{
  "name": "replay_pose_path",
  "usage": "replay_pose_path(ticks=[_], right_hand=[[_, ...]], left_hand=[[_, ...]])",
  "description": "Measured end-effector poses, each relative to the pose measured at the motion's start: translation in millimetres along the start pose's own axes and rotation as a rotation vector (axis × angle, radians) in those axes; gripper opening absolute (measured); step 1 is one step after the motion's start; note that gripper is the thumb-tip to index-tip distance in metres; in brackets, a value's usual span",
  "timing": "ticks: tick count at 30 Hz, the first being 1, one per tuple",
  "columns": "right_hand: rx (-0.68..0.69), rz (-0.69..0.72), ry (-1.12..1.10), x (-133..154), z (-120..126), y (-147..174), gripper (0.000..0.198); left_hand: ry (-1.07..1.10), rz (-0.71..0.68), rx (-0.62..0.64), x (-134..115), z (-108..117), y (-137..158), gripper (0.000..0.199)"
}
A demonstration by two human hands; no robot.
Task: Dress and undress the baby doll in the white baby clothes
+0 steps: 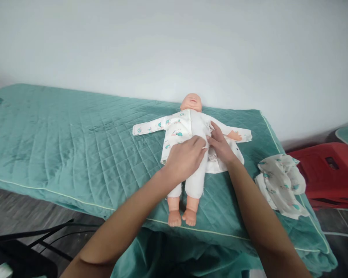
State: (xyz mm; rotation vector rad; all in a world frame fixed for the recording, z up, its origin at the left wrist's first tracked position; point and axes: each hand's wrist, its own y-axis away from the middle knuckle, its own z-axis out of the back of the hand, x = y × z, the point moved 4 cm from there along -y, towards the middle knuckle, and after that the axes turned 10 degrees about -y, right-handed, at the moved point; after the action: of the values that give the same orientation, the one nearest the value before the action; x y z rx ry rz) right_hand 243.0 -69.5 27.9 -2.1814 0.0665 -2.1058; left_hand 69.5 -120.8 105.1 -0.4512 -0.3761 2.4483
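Note:
A baby doll (192, 102) lies on its back, feet towards me, with white cloth on its torso and legs. Around it is a white baby shirt (174, 133) with green print; the front is open and one side spreads out to the right. My left hand (187, 156) is closed over the doll's belly, fingertips pinched at a small bit of white material I cannot make out. Beside it, my right hand (220, 144) rests at the doll's side by the open shirt front, its fingers apart. The doll's hand shows orange at the right sleeve.
A green quilted cover (104, 154) drapes the table against a white wall (118, 46). Crumpled printed baby clothing (282, 185) lies near the right edge. Beyond stands a red plastic stool (330, 170). Black metal legs (46, 235) are at the lower left.

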Motion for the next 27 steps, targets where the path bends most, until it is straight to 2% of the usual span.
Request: replay_pose_path(ticks=[4, 5, 7, 9, 12, 14, 18, 22, 24, 27], right_hand=[[-0.023, -0.014, -0.046, 2.5, -0.1, 1.0, 0.089], [-0.025, -0.017, -0.044, 2.8, -0.2, 1.3, 0.091], [-0.024, -0.020, -0.052, 2.8, -0.1, 1.5, 0.093], [-0.023, -0.030, -0.061, 2.1, 0.4, 1.1, 0.095], [-0.032, -0.046, -0.058, 0.7, 1.7, 0.1, 0.097], [-0.031, -0.053, -0.054, 0.3, 2.2, -0.3, 0.096], [-0.022, -0.050, -0.043, 1.6, 2.2, 0.0, 0.094], [0.000, -0.027, -0.046, 1.6, 0.6, -2.0, 0.093], [0.002, 0.026, -0.043, 1.8, -0.4, -4.2, 0.090], [-0.009, 0.071, -0.013, 0.8, -1.1, -6.5, 0.076]], left_hand=[[-0.012, 0.199, -0.297, 33.0, 1.8, 47.0, 0.013], [-0.009, 0.229, -0.324, 39.7, -1.0, 56.7, 0.016], [0.016, 0.239, -0.313, 46.5, -8.1, 70.3, 0.015], [0.049, 0.186, -0.251, 45.0, -13.8, 76.1, 0.010], [0.078, 0.128, -0.182, 40.7, -14.0, 73.7, 0.009], [0.083, 0.140, -0.197, 43.7, -8.9, 65.7, 0.014], [0.083, 0.126, -0.324, 56.5, 5.1, 29.7, 0.020], [0.094, 0.067, -0.276, 53.4, 7.7, -38.3, 0.030], [0.075, -0.004, -0.163, 37.1, 1.1, -78.2, 0.033], [0.014, -0.147, 0.126, -1.7, -24.9, -130.1, 0.036]])
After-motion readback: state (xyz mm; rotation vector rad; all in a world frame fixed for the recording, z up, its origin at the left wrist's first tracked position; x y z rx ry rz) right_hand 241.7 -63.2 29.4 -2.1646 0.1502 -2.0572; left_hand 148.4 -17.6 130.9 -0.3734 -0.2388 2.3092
